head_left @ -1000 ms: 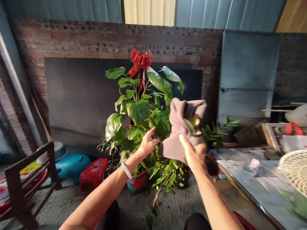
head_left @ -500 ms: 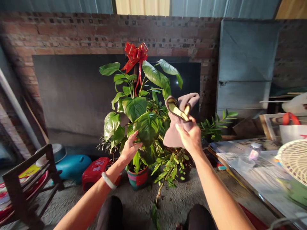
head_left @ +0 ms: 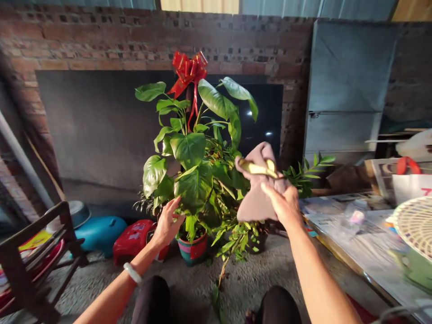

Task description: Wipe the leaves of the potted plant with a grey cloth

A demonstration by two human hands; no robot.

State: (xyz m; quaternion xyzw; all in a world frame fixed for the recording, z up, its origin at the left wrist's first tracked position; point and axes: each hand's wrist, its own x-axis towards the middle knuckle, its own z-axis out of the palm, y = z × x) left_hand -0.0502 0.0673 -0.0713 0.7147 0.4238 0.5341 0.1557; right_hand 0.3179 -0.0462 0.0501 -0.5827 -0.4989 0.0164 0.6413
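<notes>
A leafy potted plant [head_left: 194, 186] with broad glossy leaves stands in front of me, a red ribbon bow [head_left: 189, 69] at its top. My right hand [head_left: 286, 202] grips a mauve-brown cloth [head_left: 258, 198] to the right of the leaves. Pale yellow strips with dark edges show in the cloth's folds; whether they are its lining or something separate, I cannot tell. Beside a low leaf [head_left: 195, 186], my left hand [head_left: 168, 220] has its fingers stretched out and holds nothing. The plant's striped pot [head_left: 192, 249] rests on the floor.
On the right stands a paper-covered table [head_left: 357, 243] with a jar [head_left: 356, 211] and a woven basket [head_left: 415, 220]. A wooden chair [head_left: 33, 234], a teal basin [head_left: 101, 234] and a red stool [head_left: 131, 238] are at left. A trailing stem [head_left: 223, 265] hangs to the floor.
My right hand has moved down and right with the cloth, away from the leaves. My left hand has drawn down and left, off the large leaf's lower edge.
</notes>
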